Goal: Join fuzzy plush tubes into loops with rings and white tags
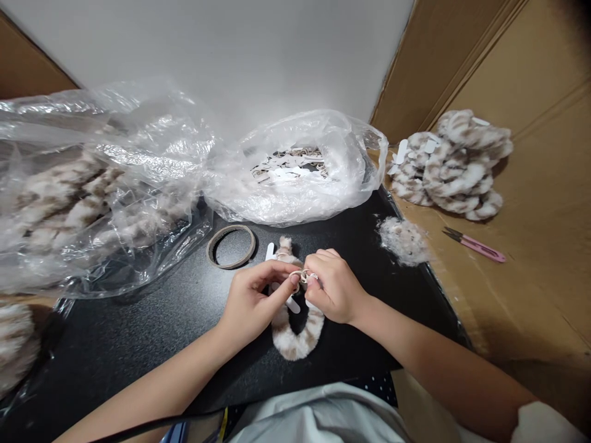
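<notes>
Between both hands, over the black tabletop, is a small tangle of thin beige cord or elastic bands (pixel 303 276). My left hand (pixel 263 295) pinches its left side with thumb and forefinger. The fingers of my right hand (pixel 336 286) are curled closed on its other side. Under the hands lies a furry white-and-brown loop (pixel 296 343), its lower curve toward me and a tufted end showing beyond my fingers. White tags (pixel 292 304) stick out around it. The hands hide the middle of the loop.
A cardboard ring (pixel 231 247) lies left of the hands. Behind are a plastic bag with tagged cords (pixel 295 209) and a bag of furry strips (pixel 138 252). At right are fur loops (pixel 462 166), a fluff pile (pixel 403 241) and pink thread snips (pixel 482 247).
</notes>
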`<state>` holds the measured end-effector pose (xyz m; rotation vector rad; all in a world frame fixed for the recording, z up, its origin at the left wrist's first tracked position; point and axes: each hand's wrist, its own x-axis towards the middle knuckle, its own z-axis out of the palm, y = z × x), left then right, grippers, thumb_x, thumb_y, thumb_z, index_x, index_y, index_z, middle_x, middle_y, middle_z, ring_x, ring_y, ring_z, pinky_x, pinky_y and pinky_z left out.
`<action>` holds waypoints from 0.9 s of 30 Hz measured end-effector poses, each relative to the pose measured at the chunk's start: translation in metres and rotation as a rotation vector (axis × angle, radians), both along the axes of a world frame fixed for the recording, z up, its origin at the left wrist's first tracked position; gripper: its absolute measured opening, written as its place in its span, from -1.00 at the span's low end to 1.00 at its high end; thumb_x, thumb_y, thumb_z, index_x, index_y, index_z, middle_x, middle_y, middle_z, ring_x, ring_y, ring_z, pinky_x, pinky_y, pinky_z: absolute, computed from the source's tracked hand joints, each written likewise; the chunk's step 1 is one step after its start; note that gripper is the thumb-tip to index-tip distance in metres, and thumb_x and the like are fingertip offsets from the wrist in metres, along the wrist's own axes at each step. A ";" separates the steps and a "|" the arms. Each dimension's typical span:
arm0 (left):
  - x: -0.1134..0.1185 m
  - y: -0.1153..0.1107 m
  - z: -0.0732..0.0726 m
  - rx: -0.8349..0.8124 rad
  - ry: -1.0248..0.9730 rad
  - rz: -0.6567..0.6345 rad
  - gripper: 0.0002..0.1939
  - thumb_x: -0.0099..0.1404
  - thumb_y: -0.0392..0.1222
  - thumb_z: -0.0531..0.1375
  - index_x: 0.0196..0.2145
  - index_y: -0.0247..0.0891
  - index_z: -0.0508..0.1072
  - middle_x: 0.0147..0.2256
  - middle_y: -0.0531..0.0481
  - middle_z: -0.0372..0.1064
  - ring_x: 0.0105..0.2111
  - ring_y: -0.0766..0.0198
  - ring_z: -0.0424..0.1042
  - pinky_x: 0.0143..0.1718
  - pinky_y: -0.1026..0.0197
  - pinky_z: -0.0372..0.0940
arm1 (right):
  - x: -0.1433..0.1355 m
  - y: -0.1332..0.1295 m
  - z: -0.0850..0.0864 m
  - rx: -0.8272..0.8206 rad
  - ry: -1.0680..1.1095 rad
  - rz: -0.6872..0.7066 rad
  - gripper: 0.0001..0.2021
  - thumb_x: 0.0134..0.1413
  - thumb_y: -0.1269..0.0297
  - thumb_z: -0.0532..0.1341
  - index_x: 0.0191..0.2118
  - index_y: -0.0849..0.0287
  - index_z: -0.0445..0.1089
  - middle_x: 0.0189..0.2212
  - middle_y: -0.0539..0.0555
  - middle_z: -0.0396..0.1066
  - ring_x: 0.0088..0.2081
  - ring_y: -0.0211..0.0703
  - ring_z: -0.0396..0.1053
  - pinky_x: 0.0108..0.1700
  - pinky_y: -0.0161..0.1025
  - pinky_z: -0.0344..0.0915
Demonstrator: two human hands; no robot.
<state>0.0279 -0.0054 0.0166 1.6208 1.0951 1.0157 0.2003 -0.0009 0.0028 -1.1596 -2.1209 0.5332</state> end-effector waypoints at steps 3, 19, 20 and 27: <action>-0.001 -0.001 -0.003 0.054 0.029 -0.007 -0.93 0.22 -0.31 0.27 -0.32 -0.28 0.56 -0.41 0.02 0.56 -0.47 0.38 0.49 -0.43 0.42 0.36 | 0.000 0.000 0.001 0.009 -0.017 -0.011 -0.87 -0.02 0.34 -0.03 -0.51 0.08 -0.04 -0.59 -0.02 0.12 -0.48 -0.14 0.09 -0.34 -0.20 0.00; -0.006 0.000 -0.003 0.307 0.177 0.001 -0.92 0.23 -0.37 0.25 -0.32 -0.30 0.55 -0.43 0.04 0.55 -0.48 0.40 0.48 -0.39 0.42 0.35 | 0.002 -0.003 0.004 -0.081 -0.168 0.005 -0.88 0.20 0.33 -0.05 -0.37 0.13 0.13 -0.41 0.11 0.34 -0.33 -0.06 0.23 -0.23 -0.12 0.12; -0.007 0.001 -0.002 0.334 0.193 0.005 -0.92 0.23 -0.37 0.25 -0.32 -0.30 0.55 -0.43 0.04 0.56 -0.49 0.40 0.48 -0.40 0.43 0.34 | 0.002 -0.003 0.004 -0.086 -0.162 0.007 -0.88 0.21 0.33 -0.05 -0.36 0.13 0.14 -0.39 0.12 0.35 -0.32 -0.06 0.24 -0.22 -0.11 0.13; -0.010 0.002 0.001 0.526 0.289 0.019 -0.90 0.20 -0.41 0.27 -0.29 -0.34 0.53 -0.41 0.02 0.57 -0.47 0.42 0.51 -0.39 0.46 0.33 | 0.003 -0.003 0.003 -0.113 -0.067 0.032 -0.84 0.30 0.30 -0.09 -0.32 0.13 0.12 -0.36 0.12 0.34 -0.29 -0.05 0.27 -0.21 -0.11 0.16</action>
